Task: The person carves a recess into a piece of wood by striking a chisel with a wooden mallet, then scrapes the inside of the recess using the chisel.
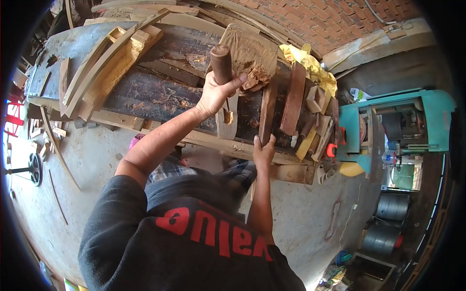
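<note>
- Notched board (226,127): pale wood, lying across the near edge of the dark, stained workbench (155,97), a raw cut showing in it.
- Wood chisel (221,66): upright above the notched board, thin blade down at the cut; whether the tip touches is unclear.
- Left hand (217,93): wrapped around the chisel's lower handle, thumb across it.
- Right hand (264,149): closed on the near end of a dark wooden bar (267,114), right of the notched board.
- Chipped wood block (248,51): beyond the notched board, meeting the bar's far end.
- Reddish-brown plank (293,99), hexagonal wooden frame (316,99) and orange tape measure (331,150): farther right of the notched board.
- Teal machine (439,116): well beyond those.
</note>
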Available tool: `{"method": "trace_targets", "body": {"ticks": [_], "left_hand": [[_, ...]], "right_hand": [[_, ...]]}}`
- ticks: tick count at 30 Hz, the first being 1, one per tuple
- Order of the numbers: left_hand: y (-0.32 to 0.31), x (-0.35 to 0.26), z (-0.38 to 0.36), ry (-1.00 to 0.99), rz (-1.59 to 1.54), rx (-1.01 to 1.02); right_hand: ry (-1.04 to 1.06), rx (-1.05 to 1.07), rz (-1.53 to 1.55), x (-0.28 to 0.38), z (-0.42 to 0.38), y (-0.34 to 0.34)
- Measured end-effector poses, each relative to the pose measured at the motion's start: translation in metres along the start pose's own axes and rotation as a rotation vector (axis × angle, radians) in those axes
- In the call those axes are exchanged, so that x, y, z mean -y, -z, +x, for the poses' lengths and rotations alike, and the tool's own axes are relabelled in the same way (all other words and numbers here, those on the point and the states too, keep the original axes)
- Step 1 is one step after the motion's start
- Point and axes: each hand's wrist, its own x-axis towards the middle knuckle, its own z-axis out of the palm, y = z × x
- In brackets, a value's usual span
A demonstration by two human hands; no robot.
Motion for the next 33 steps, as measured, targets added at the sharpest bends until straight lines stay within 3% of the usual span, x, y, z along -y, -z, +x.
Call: {"method": "trace_targets", "body": {"ticks": [1,3,4,7,9,10,14,16,17,19,21,22,27,29,30,31,33], "left_hand": [[-0.001,0.001,-0.002,-0.002,0.005,0.002],[-0.003,0.004,-0.008,-0.074,0.059,-0.004],[-0.007,0.005,-0.014,-0.099,0.161,-0.032],[-0.025,0.011,-0.036,-0.218,0.202,0.015],[-0.031,0.026,-0.043,-0.393,0.192,0.193],[-0.032,0.042,-0.046,-0.377,0.227,0.264],[-0.051,0.052,-0.06,-0.446,0.521,0.395],[-0.054,0.055,-0.062,-0.467,0.552,0.412],[-0.054,0.056,-0.063,-0.462,0.561,0.419],[-0.054,0.056,-0.065,-0.444,0.563,0.42],[-0.053,0.051,-0.062,-0.443,0.569,0.422],[-0.052,0.05,-0.06,-0.428,0.537,0.387],[-0.047,0.039,-0.054,-0.357,0.451,0.316],[-0.051,0.043,-0.058,-0.361,0.431,0.308],[-0.051,0.047,-0.059,-0.418,0.472,0.323],[-0.051,0.05,-0.059,-0.478,0.515,0.334],[-0.049,0.049,-0.061,-0.471,0.512,0.36]], "right_hand": [[0.0,-0.002,0.005,-0.012,-0.004,-0.001],[-0.369,0.162,0.445,0.012,-0.015,0.022],[-0.311,0.05,0.642,0.001,-0.022,0.015],[-0.176,-0.083,0.789,0.015,-0.042,0.044],[-0.107,-0.072,0.868,0.017,-0.047,0.071],[-0.118,-0.094,0.872,0.039,-0.048,0.092],[-0.057,-0.241,0.774,0.076,-0.057,0.146],[0.231,-0.293,0.79,0.068,-0.071,0.162],[0.231,-0.284,0.778,0.066,-0.077,0.165],[0.317,-0.228,0.602,0.057,-0.09,0.166],[0.537,-0.057,0.042,0.034,-0.102,0.16],[0.02,0.09,0.26,0.022,-0.123,0.146],[-0.046,-0.04,0.423,0.092,-0.109,0.181],[0.336,-0.166,0.661,0.095,-0.1,0.184],[0.378,-0.174,0.654,0.099,-0.1,0.178],[0.453,-0.065,0.294,0.068,-0.1,0.178],[-0.086,0.096,0.339,0.06,-0.113,0.154]]}}
